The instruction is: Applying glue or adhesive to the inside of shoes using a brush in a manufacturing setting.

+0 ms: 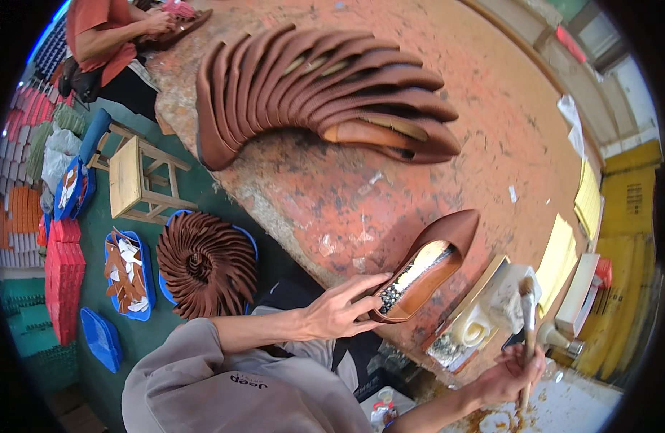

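Note:
A brown pointed shoe (454,232) rests on the worn red table, its toe facing up and to the right. My left hand (348,306) grips it by the heel, thumb and fingers closed at the rim. Inside, a pale yellowish patch runs along one side, with black-and-white speckles towards the heel. In my right hand (518,372), to the right and nearer me, a brush (529,317) is held by its handle, bristles up. Between shoe and brush sits a wooden tray (484,285) with a whitish, glue-smeared tub (471,330).
A curved row of nested brown shoes (296,94) covers the table's far part. Yellow paper sheets (557,263) lie at right. On the floor at left are a wooden stool (127,177), a blue basin of scraps (152,274) and a shoe-filled one. Another person (102,36) works at far left.

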Demonstrator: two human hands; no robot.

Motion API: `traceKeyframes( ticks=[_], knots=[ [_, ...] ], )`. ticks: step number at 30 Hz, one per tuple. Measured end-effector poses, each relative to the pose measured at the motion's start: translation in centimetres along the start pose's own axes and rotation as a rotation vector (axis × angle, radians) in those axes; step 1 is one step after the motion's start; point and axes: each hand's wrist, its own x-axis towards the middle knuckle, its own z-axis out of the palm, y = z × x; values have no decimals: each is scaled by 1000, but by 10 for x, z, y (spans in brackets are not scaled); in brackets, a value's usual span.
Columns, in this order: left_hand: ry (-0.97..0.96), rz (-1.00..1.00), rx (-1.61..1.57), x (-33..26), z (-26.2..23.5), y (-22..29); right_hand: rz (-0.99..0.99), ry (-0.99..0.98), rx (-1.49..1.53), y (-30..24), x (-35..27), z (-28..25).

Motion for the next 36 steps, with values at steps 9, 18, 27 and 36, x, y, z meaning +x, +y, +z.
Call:
traceKeyframes(
  ticks=[9,18,27,36],
  knots=[
    [831,492,718,283,-203,-44,-106,-91,-16,-16,-5,-6],
    [280,307,1011,201,-156,-94,-16,-41,-88,-16,-23,-16],
    [72,324,885,183,-150,-58,19,-85,-147,-23,-26,-45],
    [-217,120,883,134,-60,28,16,-450,-918,-5,-3,-57]
  ],
)
